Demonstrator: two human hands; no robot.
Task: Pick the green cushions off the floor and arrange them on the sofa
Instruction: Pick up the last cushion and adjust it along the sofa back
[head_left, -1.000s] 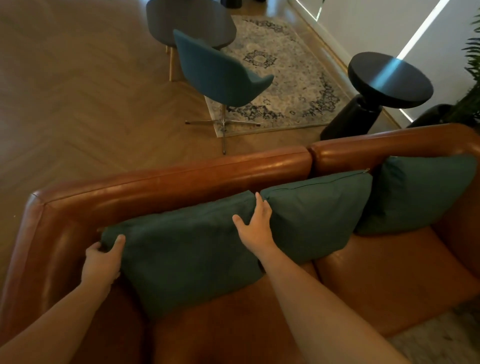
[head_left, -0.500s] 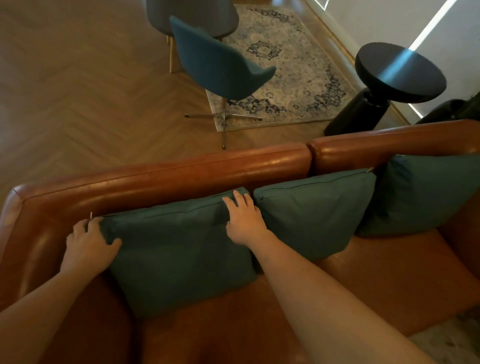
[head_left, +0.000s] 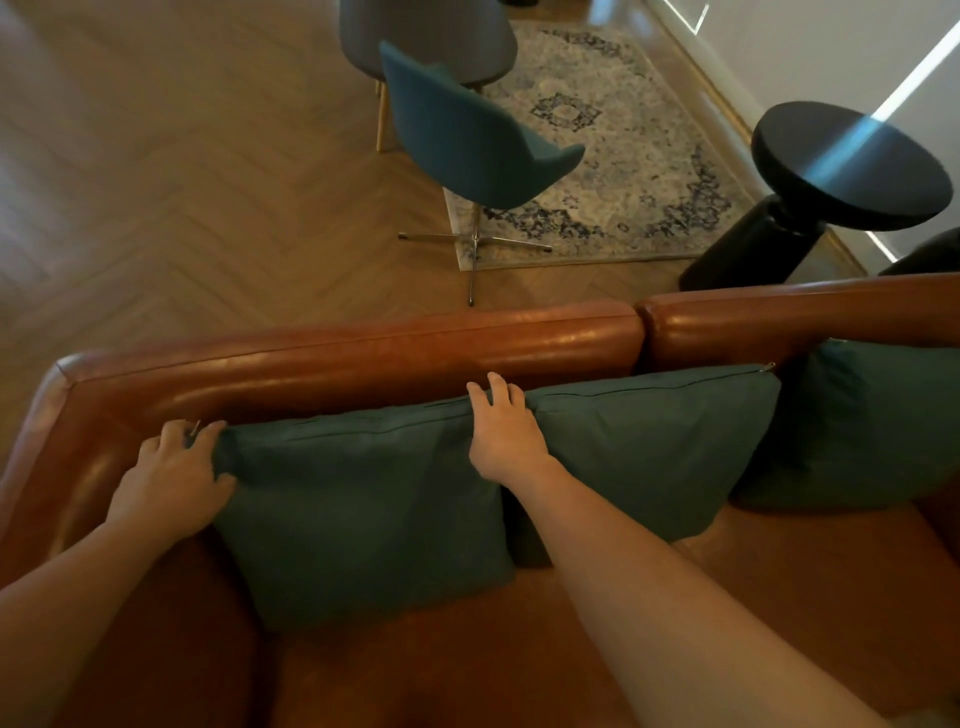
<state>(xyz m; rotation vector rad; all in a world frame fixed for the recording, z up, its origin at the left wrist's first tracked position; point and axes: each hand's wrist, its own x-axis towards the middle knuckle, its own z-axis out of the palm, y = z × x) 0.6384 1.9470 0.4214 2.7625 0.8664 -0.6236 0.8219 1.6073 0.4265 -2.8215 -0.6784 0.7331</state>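
Note:
Three green cushions lean against the backrest of the brown leather sofa (head_left: 363, 353). The left cushion (head_left: 363, 509) stands upright between my hands. My left hand (head_left: 174, 475) grips its top left corner. My right hand (head_left: 506, 434) is closed over its top right corner, where it meets the middle cushion (head_left: 644, 441). The right cushion (head_left: 852, 426) sits at the sofa's far right, partly cut off by the frame edge.
Behind the sofa is a herringbone wood floor with a teal swivel chair (head_left: 467, 140), a grey round table (head_left: 426, 36), a patterned rug (head_left: 613, 156) and a black round side table (head_left: 841, 166). A white wall runs along the right.
Both hands slid up from the left cushion's sides to its top corners, and the cushion now stands straighter against the backrest.

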